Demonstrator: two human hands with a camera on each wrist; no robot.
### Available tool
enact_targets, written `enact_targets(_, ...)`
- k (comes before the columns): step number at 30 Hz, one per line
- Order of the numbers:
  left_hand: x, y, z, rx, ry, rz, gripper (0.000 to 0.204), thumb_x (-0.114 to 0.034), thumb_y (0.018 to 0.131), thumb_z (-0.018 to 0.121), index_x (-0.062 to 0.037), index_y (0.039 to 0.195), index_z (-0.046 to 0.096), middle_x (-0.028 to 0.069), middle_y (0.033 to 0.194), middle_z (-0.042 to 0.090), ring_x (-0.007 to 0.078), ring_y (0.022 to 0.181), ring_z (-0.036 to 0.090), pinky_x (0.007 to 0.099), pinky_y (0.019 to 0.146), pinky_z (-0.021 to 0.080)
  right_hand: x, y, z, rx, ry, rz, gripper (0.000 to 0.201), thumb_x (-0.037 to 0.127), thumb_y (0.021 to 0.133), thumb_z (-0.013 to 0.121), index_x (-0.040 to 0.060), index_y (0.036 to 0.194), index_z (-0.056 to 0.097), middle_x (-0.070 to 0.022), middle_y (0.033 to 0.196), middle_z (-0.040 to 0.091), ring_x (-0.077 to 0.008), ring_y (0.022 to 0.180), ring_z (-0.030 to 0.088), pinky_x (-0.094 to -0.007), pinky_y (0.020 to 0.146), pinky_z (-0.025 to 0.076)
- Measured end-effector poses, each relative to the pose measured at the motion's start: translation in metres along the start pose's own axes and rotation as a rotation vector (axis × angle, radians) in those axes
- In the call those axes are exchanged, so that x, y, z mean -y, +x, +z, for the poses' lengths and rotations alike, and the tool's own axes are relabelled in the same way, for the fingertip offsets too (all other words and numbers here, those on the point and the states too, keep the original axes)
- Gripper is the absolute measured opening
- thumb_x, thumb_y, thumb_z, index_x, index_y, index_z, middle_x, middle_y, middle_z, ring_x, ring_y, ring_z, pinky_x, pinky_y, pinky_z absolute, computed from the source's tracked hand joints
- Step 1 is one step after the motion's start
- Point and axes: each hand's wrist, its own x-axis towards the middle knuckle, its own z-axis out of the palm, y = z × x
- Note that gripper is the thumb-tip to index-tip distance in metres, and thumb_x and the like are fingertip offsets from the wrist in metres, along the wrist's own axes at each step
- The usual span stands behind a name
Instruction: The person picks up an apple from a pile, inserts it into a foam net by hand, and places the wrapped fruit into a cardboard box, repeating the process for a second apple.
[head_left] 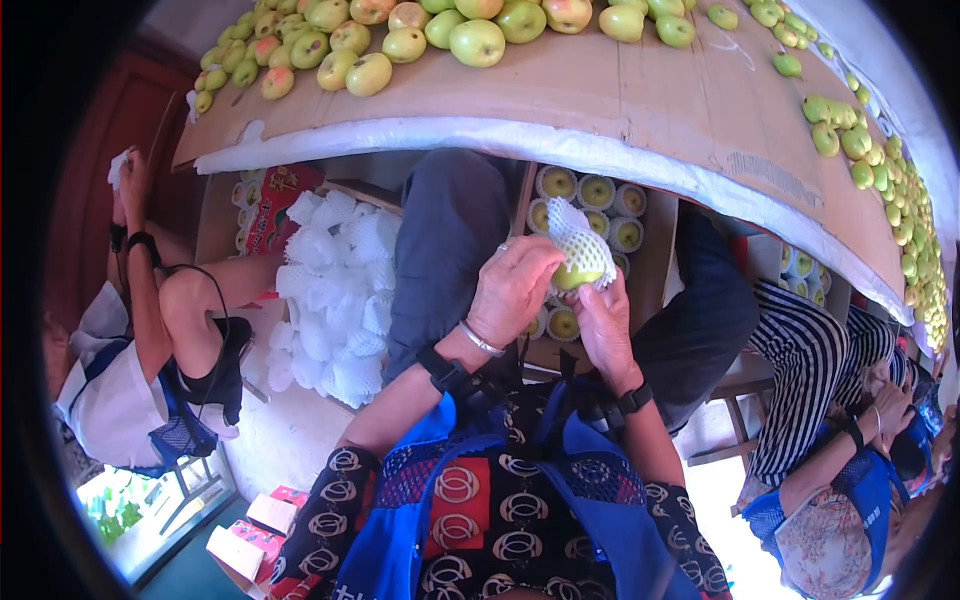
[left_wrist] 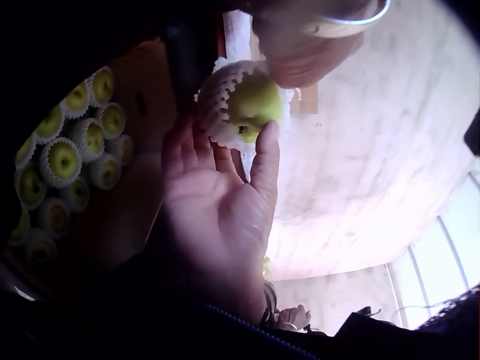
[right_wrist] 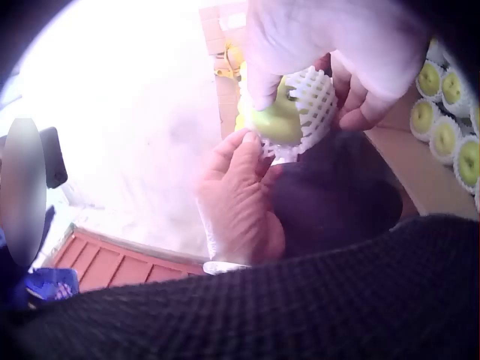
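Observation:
A green apple (head_left: pixel 572 278) sits partly inside a white foam net (head_left: pixel 574 232), its lower part bare. In the head view my left hand (head_left: pixel 512 290), with a silver bracelet at the wrist, pinches the net's edge against the fruit. Opposite it, my right hand (head_left: pixel 606 322) holds the apple, thumb on the bare skin and fingers behind the net. Both wrist views show the apple (left_wrist: pixel 253 105) between the two hands, the net (right_wrist: pixel 316 105) wrapped round one side.
Behind the hands stands a carton of netted apples (head_left: pixel 597 192). A heap of white foam nets (head_left: pixel 335 280) lies left of my knee. Loose apples (head_left: pixel 477 43) cover the cardboard-topped table (head_left: pixel 560 95). People sit on both sides, one in striped trousers (head_left: pixel 810 360).

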Motion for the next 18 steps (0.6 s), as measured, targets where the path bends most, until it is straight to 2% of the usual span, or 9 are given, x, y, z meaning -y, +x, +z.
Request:
enact_targets(6,-0.0048,-0.0006,-0.0024,0.048,-0.085,0.011,0.015,0.005,0.072,0.062,-0.0031,0.084,0.059,0.0103,0.082,0.06,0.0267,0.075,0.06,0.0317,0.066,0.049,-0.0035,-0.0011,0.0053,-0.022,0.121,0.025,0.05,0.006,0.083,0.057,0.0074,0.126,0.032,-0.0085,0.119,0.047,-0.016,0.105,0.049,-0.0312,0.084,0.044)
enact_targets(13,-0.006,-0.0026,-0.002,0.085,-0.118,0.049,0.015,0.004,0.072,0.063,-0.0036,0.084,0.059,0.0103,0.082,0.061,0.0263,0.074,0.06,0.0313,0.065,0.049,-0.0034,-0.001,0.0088,-0.043,0.042,-0.002,0.044,0.006,0.084,0.056,0.0082,0.123,0.034,-0.008,0.118,0.047,-0.0166,0.105,0.05,-0.0324,0.086,0.044)
enact_targets(15,-0.0059,-0.0036,-0.0007,0.091,-0.114,0.063,0.015,0.004,0.071,0.063,-0.0035,0.084,0.059,0.0105,0.082,0.061,0.0261,0.074,0.06,0.0313,0.064,0.049,-0.0039,-0.0004,0.009,-0.061,0.16,0.052,0.041,0.008,0.085,0.055,0.0083,0.122,0.035,-0.0083,0.118,0.048,-0.0172,0.105,0.05,-0.0331,0.085,0.044)
enact_targets(18,-0.0049,-0.0068,0.0032,0.112,-0.186,-0.035,0.015,0.003,0.072,0.06,-0.0028,0.086,0.059,0.011,0.084,0.06,0.0282,0.077,0.059,0.0344,0.067,0.049,-0.0071,0.0051,0.005,-0.038,0.281,0.058,0.04,0.009,0.086,0.054,0.0085,0.121,0.035,-0.0078,0.117,0.049,-0.0174,0.105,0.051,-0.0335,0.085,0.045)
